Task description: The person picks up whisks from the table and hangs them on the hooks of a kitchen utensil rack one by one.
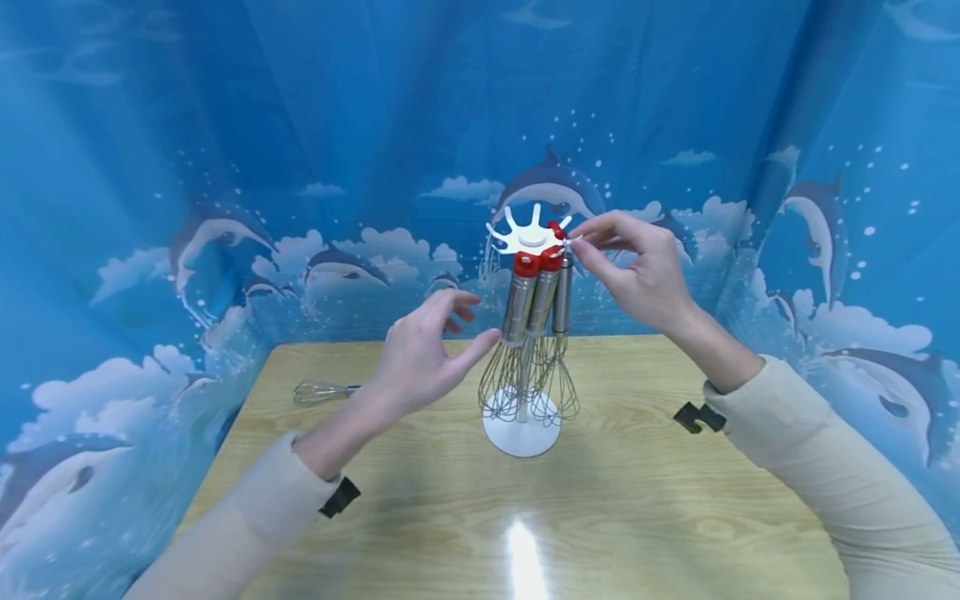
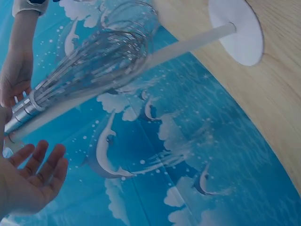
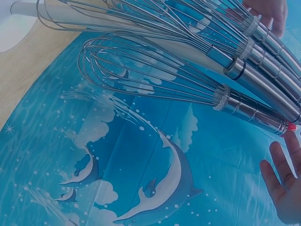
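A white utensil stand (image 1: 504,435) with a spoked top holds several hanging whisks. Two whisks with red-tipped steel handles (image 1: 519,302) hang at its front, and another red tip (image 1: 556,227) shows behind. Beside them, on the right, hangs a whisk with a plain steel handle (image 1: 562,302). My right hand (image 1: 639,268) pinches this whisk's top end between thumb and fingertips, at the tip of a spoke. To the left, my left hand (image 1: 422,354) is raised with fingers spread and holds nothing, its thumb tip close to the front whisk. Wire loops overlap in the right wrist view.
Another whisk (image 1: 321,392) lies on the wooden table (image 1: 637,500) at the left, partly hidden behind my left forearm. A blue curtain (image 1: 360,167) printed with dolphins surrounds the table's back and sides. Dark clips (image 1: 341,497) sit at both sleeve cuffs.
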{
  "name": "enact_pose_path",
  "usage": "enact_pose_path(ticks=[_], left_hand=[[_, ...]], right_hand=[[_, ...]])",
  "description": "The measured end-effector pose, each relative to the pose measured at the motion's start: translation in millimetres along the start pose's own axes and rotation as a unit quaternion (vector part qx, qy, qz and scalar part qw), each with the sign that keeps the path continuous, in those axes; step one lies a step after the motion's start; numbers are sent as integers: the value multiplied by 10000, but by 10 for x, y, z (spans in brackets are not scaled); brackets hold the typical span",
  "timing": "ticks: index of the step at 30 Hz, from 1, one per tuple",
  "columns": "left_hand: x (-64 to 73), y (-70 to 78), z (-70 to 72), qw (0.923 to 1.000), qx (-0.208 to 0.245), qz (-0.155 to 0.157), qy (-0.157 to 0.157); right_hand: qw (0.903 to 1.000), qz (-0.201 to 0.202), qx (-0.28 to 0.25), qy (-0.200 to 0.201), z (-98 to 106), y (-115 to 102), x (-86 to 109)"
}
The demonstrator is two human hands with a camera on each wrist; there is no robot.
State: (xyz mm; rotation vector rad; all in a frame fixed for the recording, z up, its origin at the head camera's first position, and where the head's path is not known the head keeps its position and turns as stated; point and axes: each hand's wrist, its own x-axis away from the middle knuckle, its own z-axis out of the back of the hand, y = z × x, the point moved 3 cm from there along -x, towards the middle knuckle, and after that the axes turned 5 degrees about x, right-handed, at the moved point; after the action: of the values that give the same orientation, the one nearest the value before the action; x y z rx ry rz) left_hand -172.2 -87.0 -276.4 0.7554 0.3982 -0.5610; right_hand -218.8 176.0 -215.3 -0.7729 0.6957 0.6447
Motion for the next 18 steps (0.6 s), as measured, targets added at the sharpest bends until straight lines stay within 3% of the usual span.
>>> enact_pose_path(ticks=[6, 13, 18], left_hand=[[21, -160, 36, 9993, -35, 0, -384], [9, -391, 71, 9958, -327, -247, -816], [13, -551, 81, 9927, -541, -218, -1055]], right_hand=[[10000, 55, 5, -1, 1, -5, 0], [10000, 29, -56, 0, -1, -1, -2], [10000, 28, -63, 1, 3, 0, 4]])
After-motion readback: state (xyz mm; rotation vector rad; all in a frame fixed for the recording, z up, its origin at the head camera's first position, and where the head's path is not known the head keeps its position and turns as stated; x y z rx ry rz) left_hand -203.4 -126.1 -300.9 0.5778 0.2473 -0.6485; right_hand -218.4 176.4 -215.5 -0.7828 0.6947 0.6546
